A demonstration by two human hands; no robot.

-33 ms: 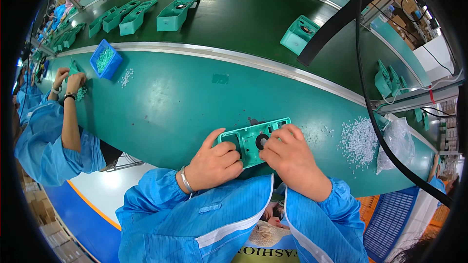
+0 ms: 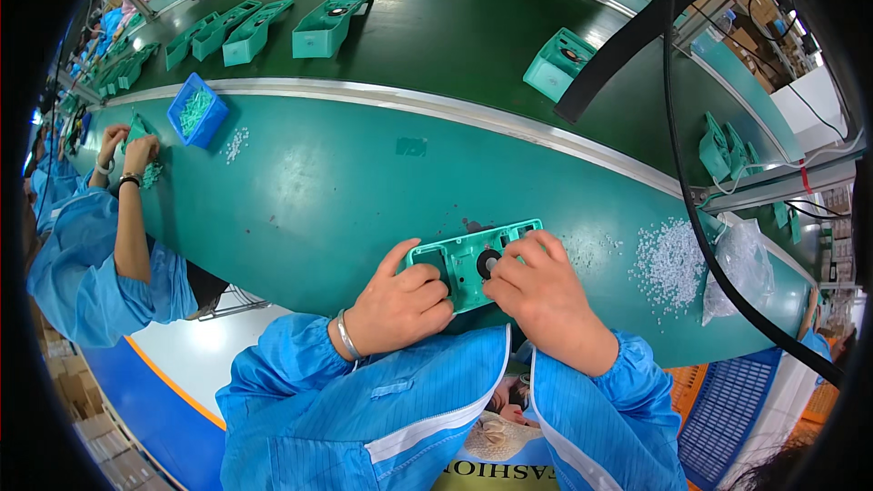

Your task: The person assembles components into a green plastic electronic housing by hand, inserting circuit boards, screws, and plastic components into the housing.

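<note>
A green plastic housing (image 2: 468, 284), open side up, lies tilted on the near edge of the workbench in front of me. My left hand (image 2: 400, 302), a silver bangle at its wrist, grips the housing's left end, with the index finger along the rim and the other fingers curled. Inside the housing sits a black round part (image 2: 488, 262) with a ring-shaped face. My right hand (image 2: 541, 286) bends over the housing's right half, thumb and fingers pinched together beside the black round part. Whatever is between those fingertips is hidden.
Small translucent pieces (image 2: 671, 264) lie heaped at right beside a clear plastic bag (image 2: 741, 268). A black cable (image 2: 677, 127) hangs across the right side. More green housings (image 2: 318, 36) stand on the dark belt. At left, a co-worker's hands (image 2: 136, 155) work near a blue bin (image 2: 202, 118).
</note>
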